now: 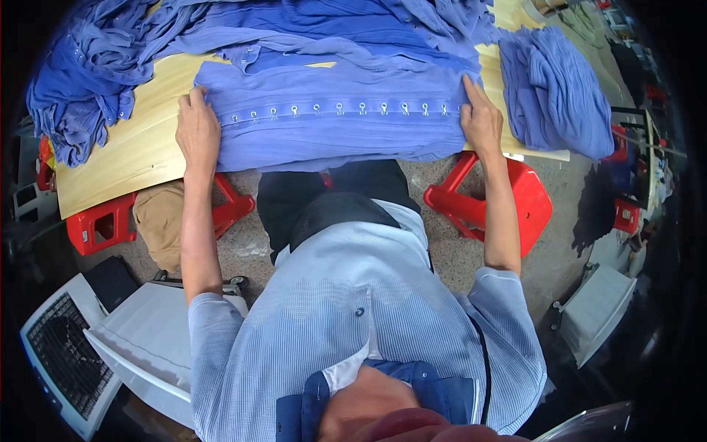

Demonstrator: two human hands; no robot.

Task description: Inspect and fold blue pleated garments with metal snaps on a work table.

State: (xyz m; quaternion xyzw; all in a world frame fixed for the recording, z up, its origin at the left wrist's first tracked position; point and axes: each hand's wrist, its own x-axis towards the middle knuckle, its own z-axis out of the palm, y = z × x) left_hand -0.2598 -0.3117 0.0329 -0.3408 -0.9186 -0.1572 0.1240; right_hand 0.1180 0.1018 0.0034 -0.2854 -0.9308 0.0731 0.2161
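A blue-violet garment (339, 136) lies stretched flat along the near edge of the table. Across its middle runs a placket with several metal ring-like fasteners (362, 108) in a row. At its left end, my left hand (197, 132) is closed on the edge of the cloth, thumb near the upper corner. My right hand (482, 121) holds the opposite end, its index finger stretched along the upper corner and its other fingers curled. The undersides of both grips are hidden. The cloth's lower edge hangs slightly past the table edge.
More blue garments lie heaped at the far left (81, 81), and a folded pile (552, 88) sits at the right of the pale wooden table (158, 144). Beneath are red stools (526, 199) and a brown cloth bundle (158, 221). White bins (147, 331) stand lower left.
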